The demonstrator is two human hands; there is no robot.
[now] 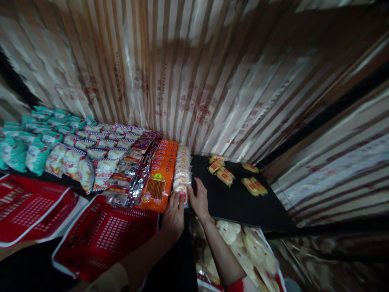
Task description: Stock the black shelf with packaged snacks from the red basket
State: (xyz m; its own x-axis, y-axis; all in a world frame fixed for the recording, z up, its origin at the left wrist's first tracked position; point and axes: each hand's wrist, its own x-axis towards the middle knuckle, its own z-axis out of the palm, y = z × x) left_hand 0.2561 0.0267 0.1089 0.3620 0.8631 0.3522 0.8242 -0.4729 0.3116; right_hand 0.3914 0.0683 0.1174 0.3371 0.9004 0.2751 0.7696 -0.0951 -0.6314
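A narrow row of small white snack packets runs from front to back on a black shelf. At its front end, my left hand has its fingers against the left side of the nearest packet. My right hand lies along the other side, thumb at the packet and fingers stretched toward the back. That front packet is pinched between the two hands and partly covered by them. Directly left of the row, orange bags of brown sticks lie overlapped, close to my left fingers.
Farther left are dark red and silver bags, white striped bags and teal bags. Several yellow packets lie scattered on the black shelf. Below stand red baskets and a container of round pale packages. Printed sheeting hangs behind.
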